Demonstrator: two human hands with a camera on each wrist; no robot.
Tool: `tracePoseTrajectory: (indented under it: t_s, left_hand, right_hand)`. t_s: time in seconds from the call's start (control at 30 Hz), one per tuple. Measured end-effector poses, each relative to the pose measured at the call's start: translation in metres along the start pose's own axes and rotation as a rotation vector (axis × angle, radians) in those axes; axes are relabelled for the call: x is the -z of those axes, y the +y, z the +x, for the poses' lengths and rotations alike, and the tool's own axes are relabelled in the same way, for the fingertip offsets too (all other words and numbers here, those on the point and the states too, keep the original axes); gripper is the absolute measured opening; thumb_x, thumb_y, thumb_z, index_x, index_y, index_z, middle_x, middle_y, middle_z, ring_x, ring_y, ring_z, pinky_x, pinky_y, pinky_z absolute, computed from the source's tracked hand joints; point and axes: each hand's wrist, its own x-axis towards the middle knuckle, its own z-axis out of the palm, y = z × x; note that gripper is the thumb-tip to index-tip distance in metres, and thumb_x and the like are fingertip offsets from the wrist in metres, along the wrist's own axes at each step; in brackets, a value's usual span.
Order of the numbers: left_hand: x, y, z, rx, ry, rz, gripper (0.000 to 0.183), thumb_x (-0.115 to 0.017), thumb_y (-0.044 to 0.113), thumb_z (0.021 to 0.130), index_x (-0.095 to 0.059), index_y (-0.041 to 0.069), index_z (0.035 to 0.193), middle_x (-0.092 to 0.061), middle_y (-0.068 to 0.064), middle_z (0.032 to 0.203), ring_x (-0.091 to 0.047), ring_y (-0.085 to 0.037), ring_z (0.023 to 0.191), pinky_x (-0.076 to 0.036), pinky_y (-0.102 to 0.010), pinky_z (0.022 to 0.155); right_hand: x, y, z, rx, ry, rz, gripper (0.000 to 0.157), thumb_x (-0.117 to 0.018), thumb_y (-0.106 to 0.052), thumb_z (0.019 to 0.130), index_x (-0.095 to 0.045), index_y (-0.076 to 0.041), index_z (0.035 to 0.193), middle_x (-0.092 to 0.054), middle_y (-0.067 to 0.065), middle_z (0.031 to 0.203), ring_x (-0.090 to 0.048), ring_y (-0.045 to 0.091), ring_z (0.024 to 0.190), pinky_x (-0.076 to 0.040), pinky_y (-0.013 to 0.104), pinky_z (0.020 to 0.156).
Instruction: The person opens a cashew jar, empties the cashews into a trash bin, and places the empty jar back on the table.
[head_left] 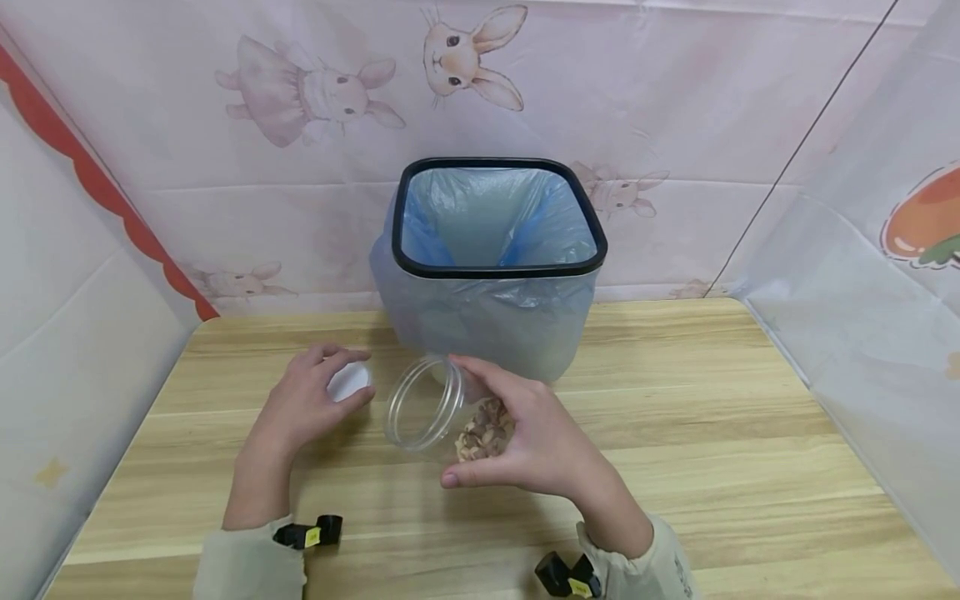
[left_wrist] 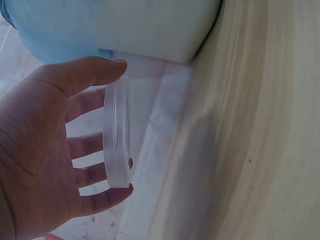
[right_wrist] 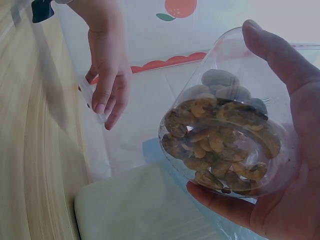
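My left hand (head_left: 303,400) grips a round whitish lid (head_left: 349,382) by its edge, thumb on one side and fingers on the other. In the left wrist view the lid (left_wrist: 118,137) stands on edge, with a small brown speck (left_wrist: 131,163) at its rim. My right hand (head_left: 551,437) holds a clear plastic jar (head_left: 423,408), thumb and fingers around its body. The jar is tilted, its uncovered mouth facing left toward the lid. Brown-skinned cashew nuts (right_wrist: 220,150) are heaped at its bottom end, seen through the wall in the right wrist view.
Behind the hands, a pale bin (head_left: 480,325) with a black rim (head_left: 498,272) and a blue liner bag (head_left: 427,221) stands on the wooden table (head_left: 712,433). Printed rabbit cloth (head_left: 315,225) hangs behind it, and pale sheets flank both sides.
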Motion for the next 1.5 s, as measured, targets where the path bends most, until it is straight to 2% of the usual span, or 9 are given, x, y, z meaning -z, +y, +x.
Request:
tracePoseTrajectory:
  t_s: [0.23,0.4,0.67,0.97,1.5]
  left_hand:
    - [-0.003,-0.004,0.001,0.01,-0.038,0.0,0.052,-0.07,0.047,0.09,-0.06,0.026,0.136,-0.049,-0.014,0.141,-0.042,-0.044,0.127,-0.044,-0.066,0.093]
    - [-0.006,-0.008,0.001,0.025,-0.062,0.006,0.053,-0.069,0.048,0.09,-0.06,0.025,0.137,-0.048,-0.017,0.143,-0.041,-0.045,0.13,-0.043,-0.067,0.095]
    - [-0.009,-0.012,0.002,0.034,-0.085,0.003,0.054,-0.069,0.049,0.089,-0.061,0.023,0.136,-0.048,-0.017,0.142,-0.043,-0.045,0.125,-0.044,-0.066,0.092]
    - [-0.013,-0.017,0.003,0.008,-0.094,0.01,0.053,-0.07,0.046,0.089,-0.062,0.021,0.136,-0.051,-0.019,0.139,-0.046,-0.045,0.123,-0.046,-0.064,0.091]
    - [-0.02,-0.022,0.003,0.013,-0.103,0.0,0.053,-0.076,0.044,0.084,-0.065,0.022,0.131,-0.053,-0.018,0.136,-0.048,-0.045,0.119,-0.047,-0.064,0.088]
  right_hand:
    - [0.0,0.0,0.0,0.008,-0.007,0.01,0.103,-0.093,-0.054,0.058,-0.045,-0.034,0.147,-0.055,-0.018,0.14,-0.053,0.002,0.127,-0.045,0.034,0.107]
    - [0.0,0.0,0.0,0.002,-0.009,0.018,0.102,-0.094,-0.053,0.058,-0.044,-0.038,0.146,-0.055,-0.02,0.14,-0.052,0.0,0.127,-0.044,0.033,0.108]
    - [0.0,-0.001,0.0,0.005,-0.001,0.01,0.102,-0.094,-0.052,0.057,-0.045,-0.036,0.146,-0.055,-0.02,0.139,-0.053,0.0,0.126,-0.044,0.032,0.107]
    - [0.001,0.0,-0.001,-0.005,-0.001,-0.003,0.103,-0.093,-0.054,0.057,-0.045,-0.035,0.147,-0.054,-0.02,0.141,-0.052,0.0,0.128,-0.044,0.032,0.108]
    - [0.002,0.0,-0.001,0.01,0.003,-0.004,0.104,-0.094,-0.053,0.057,-0.045,-0.034,0.147,-0.054,-0.019,0.14,-0.052,0.0,0.127,-0.044,0.032,0.108]
